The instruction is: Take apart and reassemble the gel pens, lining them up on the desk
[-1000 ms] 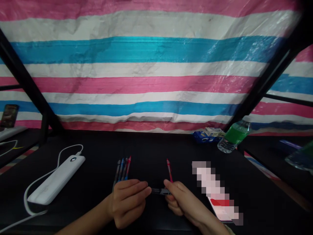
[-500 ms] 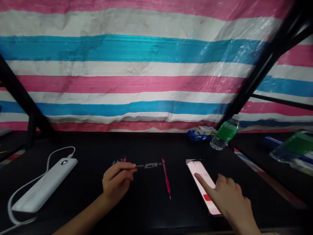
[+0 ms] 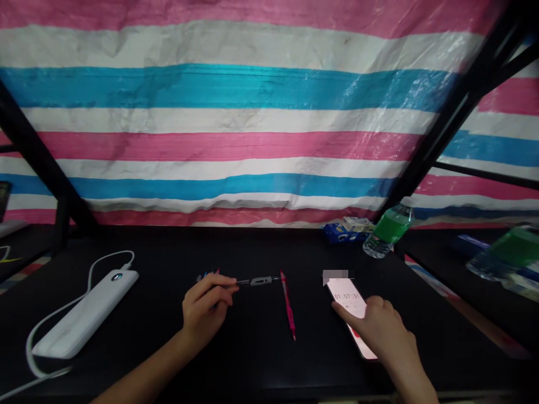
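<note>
A white power bank [image 3: 86,313] lies far left on the black table [image 3: 252,365]. The left hand [image 3: 205,311] pinches a black pen [image 3: 252,281] pointing right, beside a red pen [image 3: 288,306]. The right hand [image 3: 385,331] rests one finger on a phone [image 3: 351,306], other fingers curled. The screen reads about "01:07:31".

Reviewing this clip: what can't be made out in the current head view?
- Pens behind the left hand: the knuckles cover all but their tips; count unclear.
- Phone: the right hand covers its lower half, a blurred patch masks its top; which button is touched is hidden.
- Black pen: its rear end is buried in the left fingers.
- Box by the green bottle: print too small.
- Power bank cable: cut off by the left edge.
</note>
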Demonstrator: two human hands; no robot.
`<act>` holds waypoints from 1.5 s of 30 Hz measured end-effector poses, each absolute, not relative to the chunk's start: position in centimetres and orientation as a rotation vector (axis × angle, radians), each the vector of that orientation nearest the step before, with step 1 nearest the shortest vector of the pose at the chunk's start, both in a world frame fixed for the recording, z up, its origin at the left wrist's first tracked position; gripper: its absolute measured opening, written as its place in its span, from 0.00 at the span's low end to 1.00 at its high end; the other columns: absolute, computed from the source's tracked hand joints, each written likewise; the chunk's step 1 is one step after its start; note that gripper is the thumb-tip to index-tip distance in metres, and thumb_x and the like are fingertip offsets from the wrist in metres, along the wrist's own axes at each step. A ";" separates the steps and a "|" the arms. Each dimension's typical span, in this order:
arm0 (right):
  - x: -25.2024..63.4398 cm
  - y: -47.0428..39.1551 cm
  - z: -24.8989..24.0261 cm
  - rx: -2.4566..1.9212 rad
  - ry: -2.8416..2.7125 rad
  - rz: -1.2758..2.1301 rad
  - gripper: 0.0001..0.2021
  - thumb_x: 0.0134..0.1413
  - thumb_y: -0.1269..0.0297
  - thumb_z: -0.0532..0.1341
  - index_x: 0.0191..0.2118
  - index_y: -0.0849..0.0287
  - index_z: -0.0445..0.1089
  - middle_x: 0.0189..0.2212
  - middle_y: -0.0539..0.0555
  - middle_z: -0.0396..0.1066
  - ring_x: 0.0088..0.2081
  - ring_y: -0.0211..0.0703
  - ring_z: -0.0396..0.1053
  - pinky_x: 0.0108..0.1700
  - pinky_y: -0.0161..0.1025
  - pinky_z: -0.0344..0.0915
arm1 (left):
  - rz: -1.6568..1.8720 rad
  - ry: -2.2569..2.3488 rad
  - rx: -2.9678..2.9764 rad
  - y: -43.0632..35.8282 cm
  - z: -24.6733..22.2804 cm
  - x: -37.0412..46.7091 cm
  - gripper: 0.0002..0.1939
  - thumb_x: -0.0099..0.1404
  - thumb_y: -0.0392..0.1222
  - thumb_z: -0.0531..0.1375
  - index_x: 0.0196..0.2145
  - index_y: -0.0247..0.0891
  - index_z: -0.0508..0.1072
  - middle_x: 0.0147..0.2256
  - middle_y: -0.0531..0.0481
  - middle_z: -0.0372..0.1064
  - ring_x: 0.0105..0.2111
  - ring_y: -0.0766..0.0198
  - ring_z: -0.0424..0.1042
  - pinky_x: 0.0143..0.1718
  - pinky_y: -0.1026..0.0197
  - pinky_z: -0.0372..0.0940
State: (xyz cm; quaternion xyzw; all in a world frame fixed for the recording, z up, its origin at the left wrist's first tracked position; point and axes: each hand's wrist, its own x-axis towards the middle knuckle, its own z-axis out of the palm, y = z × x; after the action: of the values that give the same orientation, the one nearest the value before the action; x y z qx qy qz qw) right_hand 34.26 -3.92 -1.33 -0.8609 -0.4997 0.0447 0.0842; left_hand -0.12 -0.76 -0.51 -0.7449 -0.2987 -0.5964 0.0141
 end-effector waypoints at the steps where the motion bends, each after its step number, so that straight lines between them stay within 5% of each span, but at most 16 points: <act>1: 34.5 -3.9 -1.5 -2.569 -1.482 0.133 0.34 0.48 0.33 0.54 0.40 0.65 0.67 0.41 0.69 0.68 0.47 0.68 0.68 0.42 0.63 0.67 | -1.865 -0.932 -2.318 -0.7 -0.5 -0.1 0.14 0.59 0.22 0.60 0.22 0.37 0.69 0.35 0.51 0.74 0.32 0.68 0.75 0.38 0.64 0.73; 6: 33.0 -4.0 -0.5 -2.311 -1.569 -0.151 0.43 0.49 0.33 0.54 0.54 0.72 0.63 0.47 0.77 0.66 0.49 0.78 0.64 0.39 0.71 0.65 | -1.899 -0.983 -2.354 -0.7 -0.3 0.4 0.10 0.59 0.24 0.62 0.26 0.37 0.71 0.32 0.51 0.75 0.31 0.66 0.75 0.41 0.60 0.71; 11: 26.4 -3.4 2.4 -1.318 -2.149 0.065 0.28 0.62 0.55 0.58 0.64 0.56 0.51 0.55 0.63 0.64 0.55 0.56 0.64 0.53 0.51 0.66 | -1.887 -1.104 -2.467 -0.7 -0.3 0.4 0.07 0.60 0.28 0.63 0.29 0.37 0.71 0.32 0.51 0.75 0.32 0.65 0.75 0.40 0.60 0.69; 13: 23.9 -2.7 2.8 -1.181 -2.263 0.061 0.25 0.62 0.62 0.60 0.63 0.55 0.55 0.53 0.61 0.66 0.53 0.54 0.66 0.52 0.50 0.67 | -1.885 -1.154 -2.513 -0.7 -0.3 0.4 0.07 0.59 0.29 0.64 0.28 0.38 0.70 0.31 0.51 0.75 0.32 0.65 0.75 0.38 0.62 0.68; 17: 21.6 -1.3 2.1 -1.016 -2.324 -0.089 0.07 0.64 0.71 0.56 0.44 0.59 0.69 0.34 0.56 0.73 0.37 0.48 0.71 0.43 0.46 0.68 | -1.927 -1.224 -2.567 -0.8 -0.2 0.5 0.08 0.59 0.29 0.64 0.27 0.37 0.70 0.30 0.51 0.75 0.31 0.65 0.75 0.35 0.65 0.68; 23: 21.6 -1.3 0.9 -1.006 -2.331 -0.148 0.11 0.67 0.71 0.50 0.39 0.62 0.69 0.29 0.56 0.70 0.31 0.47 0.68 0.35 0.42 0.65 | -1.937 -1.184 -2.597 -0.9 -0.2 0.7 0.11 0.60 0.24 0.59 0.26 0.38 0.71 0.28 0.52 0.74 0.32 0.65 0.76 0.36 0.65 0.69; 30: 21.5 -1.9 0.6 -1.188 -2.267 0.410 0.07 0.68 0.69 0.49 0.39 0.57 0.63 0.31 0.51 0.70 0.32 0.43 0.69 0.34 0.38 0.59 | -1.916 -1.188 -2.629 -0.8 -0.2 0.1 0.13 0.57 0.27 0.66 0.37 0.42 0.74 0.33 0.52 0.77 0.34 0.64 0.77 0.39 0.64 0.70; 34: 20.7 -2.7 1.4 -1.184 -2.096 0.809 0.09 0.71 0.64 0.45 0.42 0.54 0.60 0.33 0.49 0.67 0.34 0.40 0.67 0.37 0.37 0.60 | -2.581 -1.455 -2.484 -0.8 0.7 1.0 0.24 0.56 0.33 0.68 0.49 0.45 0.67 0.45 0.48 0.74 0.40 0.59 0.77 0.41 0.60 0.71; 37: 19.8 -3.5 1.8 -1.143 -2.067 1.053 0.06 0.69 0.62 0.46 0.43 0.53 0.59 0.31 0.47 0.65 0.31 0.39 0.64 0.35 0.35 0.59 | -3.077 -1.654 -2.322 -0.8 1.2 1.9 0.28 0.60 0.36 0.66 0.55 0.44 0.61 0.40 0.48 0.75 0.39 0.60 0.77 0.44 0.58 0.70; 41: 19.1 -3.6 1.5 -1.045 -1.993 1.230 0.06 0.68 0.60 0.50 0.44 0.53 0.60 0.31 0.47 0.65 0.33 0.39 0.63 0.37 0.35 0.60 | -3.302 -1.728 -2.302 -0.9 1.1 2.2 0.32 0.63 0.37 0.64 0.59 0.46 0.54 0.37 0.48 0.75 0.34 0.64 0.75 0.41 0.59 0.68; 45: 19.4 -2.9 0.6 -0.991 -1.757 1.237 0.11 0.67 0.55 0.50 0.45 0.54 0.61 0.29 0.48 0.65 0.31 0.39 0.63 0.36 0.36 0.60 | -3.367 -1.695 -2.359 -0.7 0.8 1.7 0.22 0.63 0.37 0.64 0.53 0.43 0.63 0.37 0.49 0.72 0.31 0.67 0.73 0.35 0.63 0.67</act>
State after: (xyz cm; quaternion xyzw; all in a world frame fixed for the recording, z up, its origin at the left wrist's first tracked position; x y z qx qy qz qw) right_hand 19.38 -2.87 0.64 -0.3878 -0.6875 0.4838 0.3781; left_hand 1.68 -0.71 0.77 -0.4214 -0.3029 -0.6016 -0.6072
